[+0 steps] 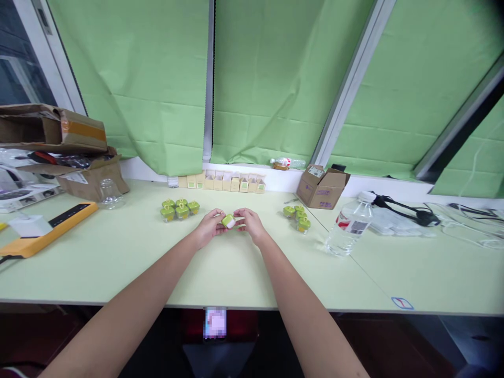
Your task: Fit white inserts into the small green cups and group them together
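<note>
Holding: left hand (208, 227) and right hand (249, 224) both pinch one small green-lidded jar (228, 221), probably steadying it
Nearby: matching jar clusters (180, 209) either side

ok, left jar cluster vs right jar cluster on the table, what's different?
Left cluster has five jars in two tight rows; right cluster has about four, loosely strung out. Left cluster stands apart from other things; right cluster sits near the open carton. Shared: green lids, clear bases, upright. Left hand and right hand pinch a green-and-white piece between the clusters.
</note>
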`<state>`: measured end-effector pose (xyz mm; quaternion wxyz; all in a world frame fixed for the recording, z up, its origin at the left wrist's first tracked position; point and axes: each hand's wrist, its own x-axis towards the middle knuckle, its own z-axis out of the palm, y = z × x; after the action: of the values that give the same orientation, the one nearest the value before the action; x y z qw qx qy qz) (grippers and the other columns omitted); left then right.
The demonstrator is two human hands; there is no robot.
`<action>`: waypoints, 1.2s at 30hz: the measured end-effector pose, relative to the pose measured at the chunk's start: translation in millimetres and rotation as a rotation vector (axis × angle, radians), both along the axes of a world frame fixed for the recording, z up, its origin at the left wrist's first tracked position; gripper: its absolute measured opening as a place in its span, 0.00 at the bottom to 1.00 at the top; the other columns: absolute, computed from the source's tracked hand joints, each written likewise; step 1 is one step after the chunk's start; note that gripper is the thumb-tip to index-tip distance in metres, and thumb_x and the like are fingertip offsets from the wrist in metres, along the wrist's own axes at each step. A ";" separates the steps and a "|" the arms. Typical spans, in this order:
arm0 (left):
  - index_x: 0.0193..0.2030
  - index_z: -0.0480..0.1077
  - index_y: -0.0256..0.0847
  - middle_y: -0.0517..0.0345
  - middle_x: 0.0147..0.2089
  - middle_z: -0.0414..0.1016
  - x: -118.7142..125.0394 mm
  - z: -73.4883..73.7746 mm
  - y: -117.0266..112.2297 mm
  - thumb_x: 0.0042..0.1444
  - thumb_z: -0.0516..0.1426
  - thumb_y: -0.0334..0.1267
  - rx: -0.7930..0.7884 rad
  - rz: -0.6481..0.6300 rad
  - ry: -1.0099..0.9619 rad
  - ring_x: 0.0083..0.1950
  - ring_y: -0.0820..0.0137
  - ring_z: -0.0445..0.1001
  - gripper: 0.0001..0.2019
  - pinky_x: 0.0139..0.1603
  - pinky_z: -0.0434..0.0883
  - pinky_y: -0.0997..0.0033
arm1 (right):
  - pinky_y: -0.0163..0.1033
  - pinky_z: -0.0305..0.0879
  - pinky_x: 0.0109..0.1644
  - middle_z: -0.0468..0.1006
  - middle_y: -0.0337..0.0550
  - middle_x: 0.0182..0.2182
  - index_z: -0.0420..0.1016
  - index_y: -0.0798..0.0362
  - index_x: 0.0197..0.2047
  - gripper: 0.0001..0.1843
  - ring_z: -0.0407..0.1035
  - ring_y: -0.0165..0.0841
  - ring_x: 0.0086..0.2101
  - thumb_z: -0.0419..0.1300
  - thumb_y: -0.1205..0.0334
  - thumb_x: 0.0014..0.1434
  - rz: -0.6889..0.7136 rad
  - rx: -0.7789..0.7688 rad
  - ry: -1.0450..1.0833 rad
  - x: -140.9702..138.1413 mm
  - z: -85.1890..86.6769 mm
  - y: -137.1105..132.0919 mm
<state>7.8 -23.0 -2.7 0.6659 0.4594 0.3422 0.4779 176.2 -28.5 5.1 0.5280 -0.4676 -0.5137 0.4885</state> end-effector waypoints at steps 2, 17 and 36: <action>0.36 0.64 0.41 0.57 0.33 0.75 1.2 -1.5 -0.1 0.51 0.66 0.46 0.052 0.035 0.068 0.32 0.70 0.77 0.16 0.33 0.73 0.72 | 0.32 0.68 0.26 0.77 0.39 0.36 0.75 0.51 0.35 0.11 0.73 0.30 0.29 0.62 0.52 0.53 0.033 0.025 -0.048 -0.8 1.8 -3.6; 0.36 0.69 0.38 0.59 0.33 0.70 4.5 -10.4 1.0 0.48 0.63 0.58 0.311 0.059 0.299 0.34 0.70 0.71 0.23 0.34 0.72 0.70 | 0.35 0.73 0.29 0.75 0.39 0.32 0.72 0.52 0.31 0.10 0.72 0.30 0.29 0.66 0.56 0.50 0.103 0.018 -0.195 -4.9 -5.7 -4.0; 0.46 0.73 0.39 0.52 0.46 0.77 6.9 -10.8 -4.5 0.49 0.66 0.45 0.493 0.015 0.380 0.40 0.68 0.75 0.19 0.46 0.72 0.66 | 0.37 0.66 0.35 0.75 0.38 0.26 0.74 0.52 0.30 0.13 0.69 0.32 0.29 0.64 0.50 0.49 0.061 0.179 -0.225 -2.9 -8.4 1.6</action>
<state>14.7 -27.6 -13.5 0.4548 0.6858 0.3378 0.4570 173.2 -26.9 -3.3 0.4916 -0.4546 -0.6253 0.4008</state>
